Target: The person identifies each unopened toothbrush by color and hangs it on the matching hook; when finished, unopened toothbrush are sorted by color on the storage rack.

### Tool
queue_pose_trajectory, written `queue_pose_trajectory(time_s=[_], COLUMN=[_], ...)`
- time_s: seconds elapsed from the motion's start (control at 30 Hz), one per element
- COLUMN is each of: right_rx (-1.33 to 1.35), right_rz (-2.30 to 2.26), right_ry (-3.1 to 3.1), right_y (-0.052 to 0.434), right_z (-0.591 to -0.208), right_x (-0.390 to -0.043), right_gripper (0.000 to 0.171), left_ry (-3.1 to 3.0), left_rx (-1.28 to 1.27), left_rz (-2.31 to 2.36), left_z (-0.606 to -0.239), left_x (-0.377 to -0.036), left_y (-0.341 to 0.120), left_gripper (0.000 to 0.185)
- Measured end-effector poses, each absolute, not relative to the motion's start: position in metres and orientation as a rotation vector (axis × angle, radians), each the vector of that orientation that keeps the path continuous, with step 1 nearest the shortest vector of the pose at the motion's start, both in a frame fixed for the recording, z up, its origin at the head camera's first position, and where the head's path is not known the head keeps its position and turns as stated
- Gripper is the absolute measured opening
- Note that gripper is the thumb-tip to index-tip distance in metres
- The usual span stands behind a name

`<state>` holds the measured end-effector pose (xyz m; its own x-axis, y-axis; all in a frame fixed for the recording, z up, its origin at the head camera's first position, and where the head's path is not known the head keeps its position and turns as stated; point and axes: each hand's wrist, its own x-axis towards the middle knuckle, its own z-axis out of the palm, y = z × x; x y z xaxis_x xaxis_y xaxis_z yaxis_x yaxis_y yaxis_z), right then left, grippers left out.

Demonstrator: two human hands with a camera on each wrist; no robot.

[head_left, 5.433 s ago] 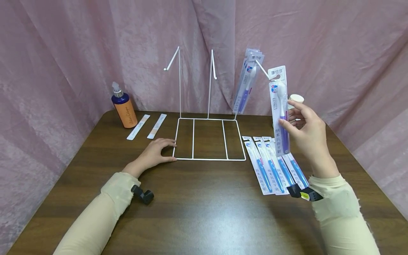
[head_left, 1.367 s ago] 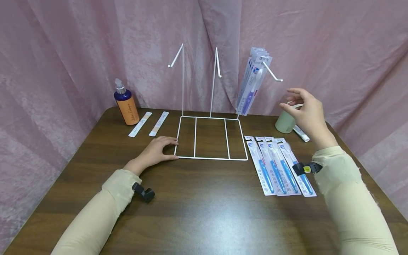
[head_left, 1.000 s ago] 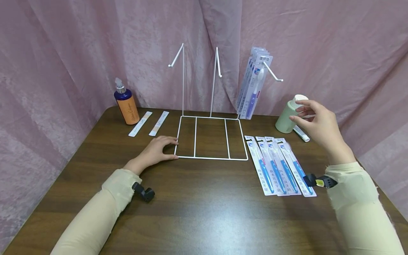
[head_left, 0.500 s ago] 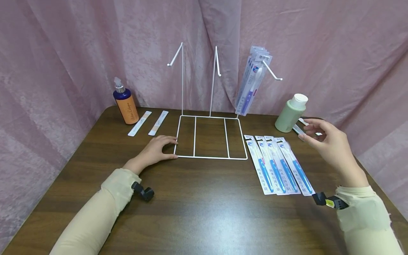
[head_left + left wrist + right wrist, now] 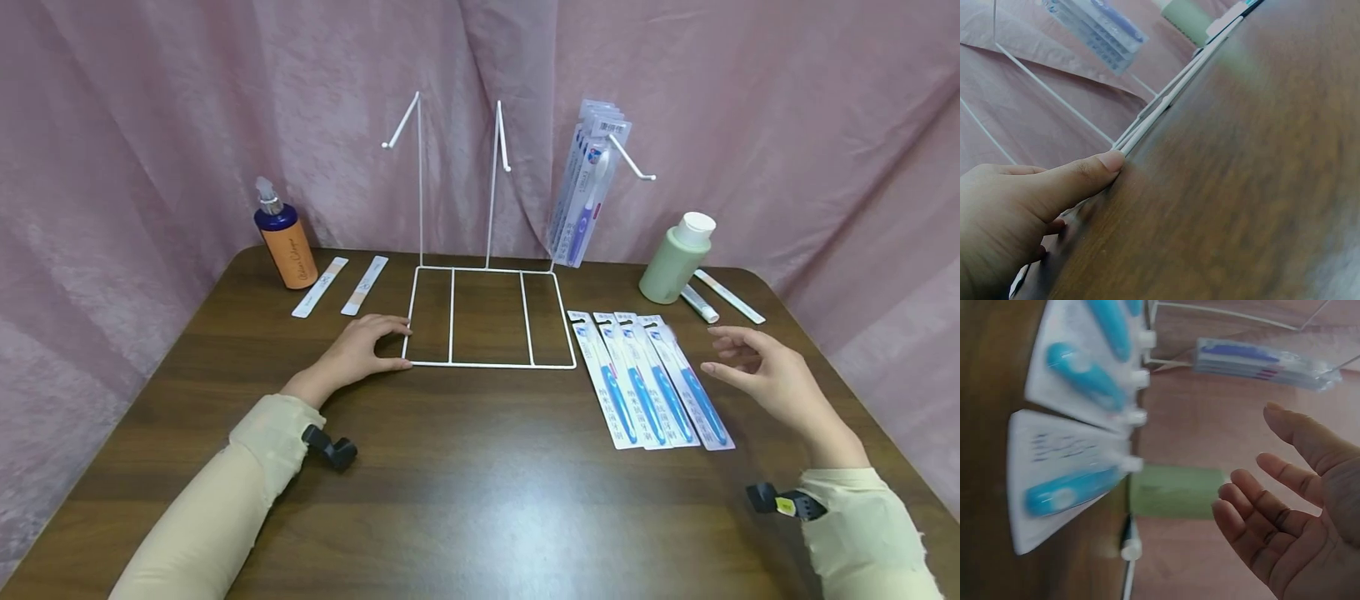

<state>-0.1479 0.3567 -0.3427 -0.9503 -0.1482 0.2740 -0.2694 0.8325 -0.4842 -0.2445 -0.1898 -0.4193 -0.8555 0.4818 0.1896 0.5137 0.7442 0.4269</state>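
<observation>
Plainly my right hand point(image 5: 757, 375) hung just above the bench point(image 5: 480, 500) with its grip slack, fingers loosely spread and nothing in them, palm turned toward the row of blue toothbrush packs point(image 5: 648, 379) lying flat just to its left. The outermost pack point(image 5: 693, 383) was the one closest to my fingertips, not touched. To do the pick well I judged it best to come in low over that outermost card, slide a thumb under its free edge and pinch the card alone, since the four overlapped and a careless grab could drag the neighbour along. My left hand point(image 5: 360, 350), further across, rested with fingers fairly straight, the thumb tip touching the near corner of the white wire rack point(image 5: 487, 363); steadying that base seemed wise. Beyond the grip, the purple packs point(image 5: 585, 192) hung on the right peg point(image 5: 630, 162), with the green bottle point(image 5: 671, 258) well past my fingers.
</observation>
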Motion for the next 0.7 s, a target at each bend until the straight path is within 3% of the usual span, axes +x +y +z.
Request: queue_pose_trajectory(time_s=[0.7], right_rx=[0.315], right_rz=[0.661], right_ry=[-3.185], right_y=[0.363], right_z=[-0.377], right_x=[-0.17], right_gripper=[0.065], left_ry=[-2.89], left_rx=[-0.808], left_rz=[-0.749], left_z=[-0.42], left_x=[-0.247], left_y=[-0.19], left_gripper=[0.058])
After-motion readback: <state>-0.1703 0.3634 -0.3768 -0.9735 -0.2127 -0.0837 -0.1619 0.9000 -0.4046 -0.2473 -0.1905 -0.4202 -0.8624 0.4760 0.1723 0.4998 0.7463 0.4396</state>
